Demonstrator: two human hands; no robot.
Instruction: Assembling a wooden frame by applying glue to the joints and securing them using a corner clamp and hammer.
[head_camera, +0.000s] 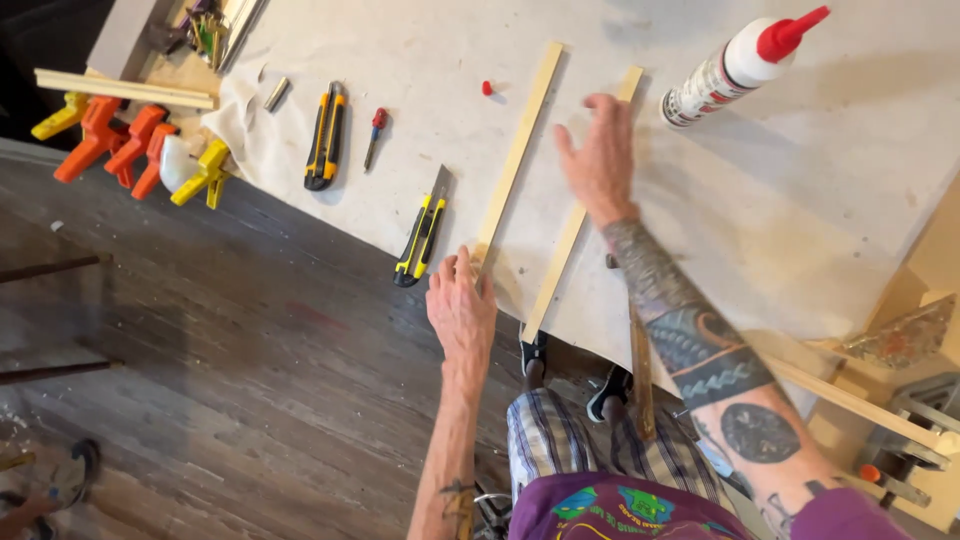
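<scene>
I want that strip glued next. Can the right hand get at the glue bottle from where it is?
Probably yes. The right hand rests on a wood strip, and the glue bottle lies just beyond it on the table, with nothing between them.
</scene>
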